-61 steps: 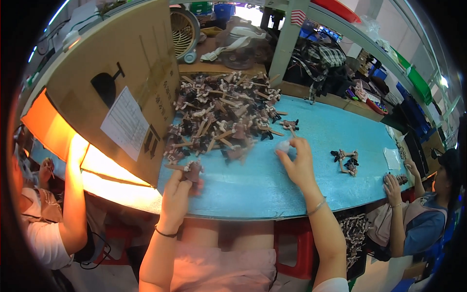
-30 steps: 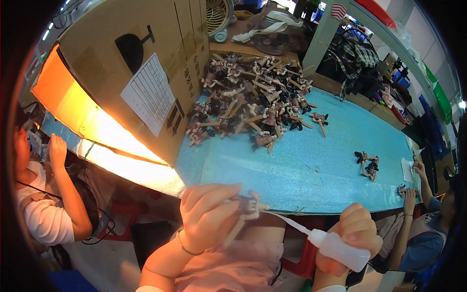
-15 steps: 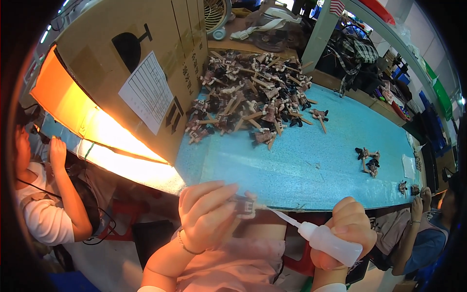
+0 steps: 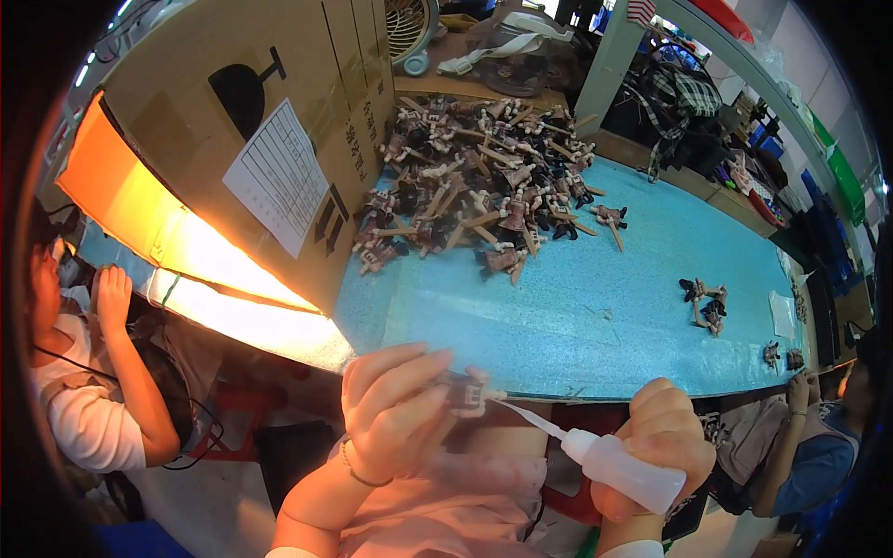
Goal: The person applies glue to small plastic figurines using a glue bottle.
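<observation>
Between its fingers my left hand (image 4: 395, 405) grips a small figurine (image 4: 468, 398), pale and dark brown, just past the table's near edge. Part of the figurine is hidden behind those fingers. My right hand (image 4: 662, 437) is wrapped round a white squeeze bottle (image 4: 625, 472), which lies tilted with its long thin nozzle (image 4: 535, 418) aimed left. The nozzle's tip is at the figurine's right side; whether it touches cannot be made out. A large heap of similar figurines (image 4: 507, 172), many with flat wooden sticks, covers the far part of the blue table (image 4: 558, 316).
A tall cardboard box (image 4: 186, 112) stands at the left, lit orange inside. A few figurines (image 4: 705, 305) lie apart at the right, near a small white paper (image 4: 781, 314). People sit on both sides, one with a raised hand (image 4: 113, 293). A fan (image 4: 406, 33) stands behind.
My right hand has shifted slightly left with the squeeze bottle, and the nozzle's tip has come a little closer to the figurine. My left hand stays nearly in place.
</observation>
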The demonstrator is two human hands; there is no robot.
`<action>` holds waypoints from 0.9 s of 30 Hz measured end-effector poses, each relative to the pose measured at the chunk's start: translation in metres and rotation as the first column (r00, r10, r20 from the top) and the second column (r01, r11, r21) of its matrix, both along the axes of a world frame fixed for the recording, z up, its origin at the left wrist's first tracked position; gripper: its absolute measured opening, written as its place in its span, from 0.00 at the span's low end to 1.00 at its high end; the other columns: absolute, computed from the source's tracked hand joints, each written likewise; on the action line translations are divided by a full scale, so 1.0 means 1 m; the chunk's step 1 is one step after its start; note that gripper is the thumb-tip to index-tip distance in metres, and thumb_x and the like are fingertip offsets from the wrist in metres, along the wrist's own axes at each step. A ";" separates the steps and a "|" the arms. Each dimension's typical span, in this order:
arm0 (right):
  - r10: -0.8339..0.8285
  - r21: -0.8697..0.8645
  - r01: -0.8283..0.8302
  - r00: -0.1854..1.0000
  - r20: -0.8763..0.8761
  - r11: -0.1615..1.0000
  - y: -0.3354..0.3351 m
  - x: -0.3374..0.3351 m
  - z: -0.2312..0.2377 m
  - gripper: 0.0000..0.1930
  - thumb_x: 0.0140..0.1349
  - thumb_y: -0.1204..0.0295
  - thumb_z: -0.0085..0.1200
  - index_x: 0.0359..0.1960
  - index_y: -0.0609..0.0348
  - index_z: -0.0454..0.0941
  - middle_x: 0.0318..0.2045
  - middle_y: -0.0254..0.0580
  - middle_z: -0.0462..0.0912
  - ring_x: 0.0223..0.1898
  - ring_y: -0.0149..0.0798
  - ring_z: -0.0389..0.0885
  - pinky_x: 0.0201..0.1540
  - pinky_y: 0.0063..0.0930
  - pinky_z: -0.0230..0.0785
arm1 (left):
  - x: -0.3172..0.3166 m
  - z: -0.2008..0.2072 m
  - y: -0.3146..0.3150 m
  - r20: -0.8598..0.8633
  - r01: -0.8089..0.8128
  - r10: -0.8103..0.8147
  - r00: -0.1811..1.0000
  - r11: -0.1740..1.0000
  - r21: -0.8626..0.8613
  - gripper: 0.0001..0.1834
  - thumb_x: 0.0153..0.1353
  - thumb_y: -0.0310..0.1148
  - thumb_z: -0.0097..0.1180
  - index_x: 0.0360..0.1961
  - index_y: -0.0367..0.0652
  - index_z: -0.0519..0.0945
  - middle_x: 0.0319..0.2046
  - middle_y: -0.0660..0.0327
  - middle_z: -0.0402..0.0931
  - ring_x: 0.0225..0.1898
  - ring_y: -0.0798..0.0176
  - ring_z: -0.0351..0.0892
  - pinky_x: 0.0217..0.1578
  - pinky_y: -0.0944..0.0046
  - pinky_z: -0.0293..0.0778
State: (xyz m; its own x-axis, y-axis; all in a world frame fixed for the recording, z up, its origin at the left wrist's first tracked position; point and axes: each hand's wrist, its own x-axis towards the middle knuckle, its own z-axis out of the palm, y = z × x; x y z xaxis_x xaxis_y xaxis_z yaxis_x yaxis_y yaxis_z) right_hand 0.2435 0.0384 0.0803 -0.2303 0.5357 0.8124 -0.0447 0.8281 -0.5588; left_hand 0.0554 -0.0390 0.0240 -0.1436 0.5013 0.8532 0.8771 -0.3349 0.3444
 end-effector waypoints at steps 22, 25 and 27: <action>0.191 0.032 -0.195 0.977 0.095 0.980 0.003 0.005 0.009 0.25 0.47 0.49 0.63 0.29 0.56 0.66 0.19 0.31 0.64 0.19 0.30 0.60 0.22 0.24 0.49 | -0.002 -0.008 -0.001 0.225 0.163 -0.159 0.961 0.987 0.000 0.21 0.40 0.16 0.61 0.35 0.42 0.67 0.41 0.49 0.76 0.38 0.50 0.77 0.38 0.58 0.73; 0.206 0.025 -0.210 0.973 0.104 0.977 0.003 0.005 0.011 0.25 0.47 0.50 0.63 0.29 0.56 0.66 0.19 0.31 0.64 0.19 0.30 0.59 0.21 0.24 0.48 | 0.000 -0.010 -0.002 0.322 0.212 -0.199 0.926 0.977 -0.006 0.22 0.40 0.16 0.61 0.36 0.42 0.67 0.41 0.49 0.76 0.38 0.50 0.77 0.38 0.58 0.74; 0.213 0.019 -0.217 0.971 0.109 0.976 0.003 0.005 0.011 0.25 0.47 0.50 0.63 0.28 0.56 0.66 0.19 0.31 0.64 0.19 0.30 0.59 0.21 0.24 0.48 | 0.001 -0.012 -0.004 0.366 0.233 -0.212 0.906 0.972 -0.014 0.22 0.41 0.16 0.62 0.37 0.42 0.67 0.42 0.49 0.75 0.39 0.51 0.76 0.38 0.58 0.74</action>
